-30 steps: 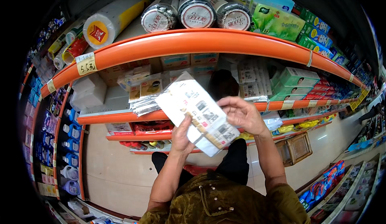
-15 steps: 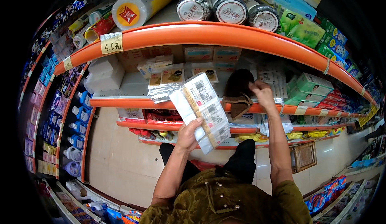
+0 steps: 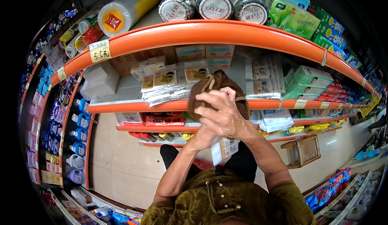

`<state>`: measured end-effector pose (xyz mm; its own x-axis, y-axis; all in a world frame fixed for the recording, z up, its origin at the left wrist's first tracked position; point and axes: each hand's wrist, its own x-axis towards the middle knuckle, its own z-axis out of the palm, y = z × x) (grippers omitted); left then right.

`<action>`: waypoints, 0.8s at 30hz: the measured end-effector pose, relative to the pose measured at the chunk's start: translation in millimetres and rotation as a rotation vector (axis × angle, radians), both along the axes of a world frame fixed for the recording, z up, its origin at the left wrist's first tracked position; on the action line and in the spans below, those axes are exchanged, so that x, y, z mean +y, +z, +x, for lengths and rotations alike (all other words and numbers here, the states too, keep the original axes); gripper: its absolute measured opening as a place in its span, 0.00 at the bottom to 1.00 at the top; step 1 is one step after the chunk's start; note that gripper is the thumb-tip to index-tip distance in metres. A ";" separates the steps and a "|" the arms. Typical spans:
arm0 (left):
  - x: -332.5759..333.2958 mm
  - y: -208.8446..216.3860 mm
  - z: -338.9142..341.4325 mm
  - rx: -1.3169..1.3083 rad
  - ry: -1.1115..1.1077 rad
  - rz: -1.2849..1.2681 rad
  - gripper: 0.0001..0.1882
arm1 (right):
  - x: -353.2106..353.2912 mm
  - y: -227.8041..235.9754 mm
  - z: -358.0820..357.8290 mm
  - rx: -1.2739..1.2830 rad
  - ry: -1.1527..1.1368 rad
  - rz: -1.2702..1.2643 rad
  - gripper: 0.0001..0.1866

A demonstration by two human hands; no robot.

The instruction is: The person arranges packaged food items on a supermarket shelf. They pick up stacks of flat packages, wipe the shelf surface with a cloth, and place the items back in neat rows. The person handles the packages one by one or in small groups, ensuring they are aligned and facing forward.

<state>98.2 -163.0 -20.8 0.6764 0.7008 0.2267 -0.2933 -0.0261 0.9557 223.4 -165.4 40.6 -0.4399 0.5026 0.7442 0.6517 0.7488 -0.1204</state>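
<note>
Both hands meet in front of the middle shelf. My right hand (image 3: 222, 111) is closed over a brown fuzzy cloth (image 3: 234, 83) with a beige edging or cord. Below it and partly covered, my left hand (image 3: 204, 138) keeps its grip on several flat white packets (image 3: 221, 151) with barcode labels; only their lower end sticks out under my wrists. Its fingers are mostly hidden. Behind the cloth, a pile of similar flat packets (image 3: 167, 91) with brown and gold fronts lies on the shelf.
An orange shelf edge (image 3: 202, 31) bows across above my hands, with large rolls (image 3: 176, 7) on top. Right of the cloth stand more clear-wrapped packets (image 3: 262, 81) and green boxes (image 3: 311, 78). A small wooden stool (image 3: 308, 150) is on the floor at right. Detergent bottles (image 3: 81, 121) line the left shelving.
My right hand has brought the brown cloth leftward off its spot on the shelf, over my left hand. The white packets, earlier in full view, are now mostly covered.
</note>
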 end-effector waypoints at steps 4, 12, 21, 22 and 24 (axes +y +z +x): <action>0.3 5.0 -3.6 -0.054 -0.178 -0.189 0.18 | 14.6 7.0 8.0 0.057 -0.136 0.061 0.12; -0.9 6.5 -1.3 -0.025 -0.131 -0.291 0.28 | 22.3 -12.2 44.8 0.602 -0.230 -0.381 0.14; 20.2 17.0 -10.8 -0.310 0.020 -0.382 0.26 | 3.9 17.4 52.9 0.921 -0.310 -0.111 0.09; 18.5 22.2 -5.7 -0.350 0.048 -0.426 0.26 | 4.4 18.1 44.5 0.708 -0.331 -0.012 0.08; 16.3 26.6 5.8 -0.414 0.119 -0.491 0.25 | 8.0 12.7 22.2 0.323 -0.335 0.118 0.11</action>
<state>104.0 -146.6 5.8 0.5130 0.8541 0.0860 -0.6615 0.3295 0.6737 245.5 -157.3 53.3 -0.0044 0.4813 0.8766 0.8028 0.5244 -0.2838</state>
